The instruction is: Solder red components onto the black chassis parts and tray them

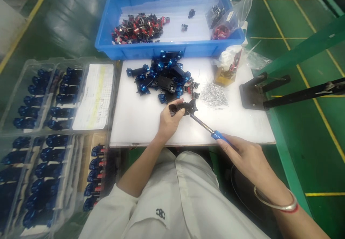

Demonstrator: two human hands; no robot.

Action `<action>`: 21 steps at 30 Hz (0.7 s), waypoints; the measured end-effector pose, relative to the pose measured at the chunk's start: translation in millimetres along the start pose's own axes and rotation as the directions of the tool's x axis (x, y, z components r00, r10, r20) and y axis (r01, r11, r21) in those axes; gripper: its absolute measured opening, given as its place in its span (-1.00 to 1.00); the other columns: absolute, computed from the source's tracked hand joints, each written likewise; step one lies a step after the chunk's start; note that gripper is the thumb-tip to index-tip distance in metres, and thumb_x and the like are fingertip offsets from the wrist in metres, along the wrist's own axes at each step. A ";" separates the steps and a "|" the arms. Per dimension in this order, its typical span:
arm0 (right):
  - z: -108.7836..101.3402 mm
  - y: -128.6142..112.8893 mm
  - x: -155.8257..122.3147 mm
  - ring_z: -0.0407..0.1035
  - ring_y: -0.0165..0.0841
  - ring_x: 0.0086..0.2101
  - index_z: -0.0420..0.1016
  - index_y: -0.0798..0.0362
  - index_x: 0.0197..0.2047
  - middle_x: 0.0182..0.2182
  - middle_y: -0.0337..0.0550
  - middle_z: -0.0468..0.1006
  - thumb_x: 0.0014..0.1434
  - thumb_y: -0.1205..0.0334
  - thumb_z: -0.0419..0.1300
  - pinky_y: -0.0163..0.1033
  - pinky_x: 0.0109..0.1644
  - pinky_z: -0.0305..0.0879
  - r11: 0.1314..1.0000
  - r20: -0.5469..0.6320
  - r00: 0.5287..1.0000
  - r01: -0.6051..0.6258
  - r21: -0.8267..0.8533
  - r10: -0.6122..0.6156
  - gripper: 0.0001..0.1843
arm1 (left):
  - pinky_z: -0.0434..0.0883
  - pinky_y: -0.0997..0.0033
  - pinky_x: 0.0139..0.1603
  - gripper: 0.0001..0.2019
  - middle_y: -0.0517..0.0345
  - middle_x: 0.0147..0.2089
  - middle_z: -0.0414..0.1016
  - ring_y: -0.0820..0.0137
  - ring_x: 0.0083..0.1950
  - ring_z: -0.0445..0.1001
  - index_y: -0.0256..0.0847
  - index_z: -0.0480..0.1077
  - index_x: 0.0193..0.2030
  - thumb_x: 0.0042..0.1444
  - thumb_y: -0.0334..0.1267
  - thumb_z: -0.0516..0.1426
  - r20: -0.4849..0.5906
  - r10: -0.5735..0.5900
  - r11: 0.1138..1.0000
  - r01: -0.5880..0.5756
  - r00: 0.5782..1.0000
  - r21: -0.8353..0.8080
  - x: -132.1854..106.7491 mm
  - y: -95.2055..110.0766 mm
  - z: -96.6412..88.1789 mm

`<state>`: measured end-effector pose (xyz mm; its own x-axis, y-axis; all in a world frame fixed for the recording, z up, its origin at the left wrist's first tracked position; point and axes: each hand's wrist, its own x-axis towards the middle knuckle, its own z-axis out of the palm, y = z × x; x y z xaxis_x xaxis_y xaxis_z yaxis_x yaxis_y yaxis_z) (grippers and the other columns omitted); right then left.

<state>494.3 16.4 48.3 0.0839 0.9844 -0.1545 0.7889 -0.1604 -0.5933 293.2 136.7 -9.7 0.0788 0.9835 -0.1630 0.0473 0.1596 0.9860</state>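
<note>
My left hand (pixel 169 118) is closed around a dark plastic part (pixel 191 106) above the near half of the white work surface. In my right hand (pixel 244 154) is a screwdriver-like tool with a blue handle (pixel 219 135) and a thin metal shaft (pixel 202 122). The shaft's tip meets the underside of the dark part, beside my left thumb; the exact contact is too small to make out. Just beyond lie a pile of blue and black parts (pixel 164 75), a few small red and black pieces (pixel 192 88) and a heap of thin metal pins (pixel 215 94).
A blue bin (pixel 145 48) at the back holds red and black pieces and plastic bags. Clear trays (pixel 55 131) of blue parts stand at left, with a paper sheet (pixel 93 97). At right are a yellowish small box (pixel 225 76) and a black metal fixture (pixel 252 97).
</note>
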 end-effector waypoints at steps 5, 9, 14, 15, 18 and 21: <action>-2.8 -3.1 1.1 0.45 -0.29 -0.49 0.65 0.00 -0.10 -0.45 -0.22 0.62 0.31 -0.08 0.04 -0.28 -0.34 0.39 1.000 0.022 1.000 -0.012 -0.003 0.012 -0.55 | 0.48 0.26 0.14 -0.65 0.04 0.05 0.60 0.27 0.04 0.56 -0.22 0.50 0.03 0.07 -0.32 0.18 -0.003 0.015 1.000 -0.015 1.000 0.025 0.2 -0.6 -0.3; -5.4 -3.7 3.0 0.41 -0.31 -0.49 0.65 0.01 -0.17 -0.48 -0.25 0.59 0.33 -0.12 0.02 -0.30 -0.35 0.35 1.000 0.065 0.998 -0.021 -0.005 0.022 -0.52 | 0.49 0.27 0.14 -0.63 0.04 0.05 0.60 0.29 0.04 0.56 -0.23 0.50 0.04 0.06 -0.32 0.18 -0.001 0.022 1.000 -0.022 1.000 0.019 0.2 -2.2 -0.5; -9.3 -5.2 5.1 0.35 -0.33 -0.50 0.62 0.04 -0.29 -0.53 -0.25 0.54 0.33 -0.15 0.00 -0.30 -0.37 0.29 1.000 0.087 0.996 -0.005 -0.017 0.007 -0.48 | 0.48 0.29 0.14 -0.63 0.02 0.04 0.60 0.30 0.03 0.56 -0.26 0.49 0.05 0.06 -0.32 0.19 0.003 0.034 0.999 -0.034 0.999 0.006 -0.1 -3.8 0.1; -10.6 -5.5 5.0 0.33 -0.33 -0.51 0.62 0.04 -0.29 -0.54 -0.25 0.53 0.33 -0.16 -0.01 -0.30 -0.38 0.28 1.000 0.087 0.996 -0.006 -0.017 0.007 -0.47 | 0.48 0.28 0.14 -0.63 0.02 0.04 0.60 0.29 0.04 0.56 -0.26 0.50 0.05 0.06 -0.32 0.19 0.003 0.036 0.999 -0.036 0.999 0.006 -0.2 -4.1 0.1; -15.3 -5.6 3.3 0.31 -0.34 -0.53 0.63 0.04 -0.29 -0.57 -0.26 0.51 0.31 -0.18 -0.01 -0.30 -0.41 0.25 1.000 0.095 0.995 -0.012 -0.022 0.014 -0.45 | 0.49 0.26 0.14 -0.63 0.03 0.05 0.60 0.28 0.05 0.56 -0.23 0.50 0.05 0.07 -0.31 0.19 0.005 0.038 0.999 -0.038 0.999 0.003 0.0 -5.1 -0.2; -19.2 -5.2 1.4 0.32 -0.33 -0.51 0.65 0.03 -0.26 -0.55 -0.26 0.53 0.30 -0.18 -0.01 -0.30 -0.42 0.24 0.999 0.082 0.996 -0.025 -0.026 0.027 -0.45 | 0.48 0.22 0.16 -0.64 0.03 0.05 0.60 0.26 0.06 0.55 -0.23 0.50 0.04 0.07 -0.30 0.19 0.003 0.031 0.999 -0.031 1.000 -0.007 0.3 -5.6 -0.4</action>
<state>502.1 20.0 66.3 0.0547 0.9705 -0.2347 0.8021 -0.1827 -0.5686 292.5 136.1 -15.3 0.0833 0.9877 -0.1324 0.0375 0.1297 0.9908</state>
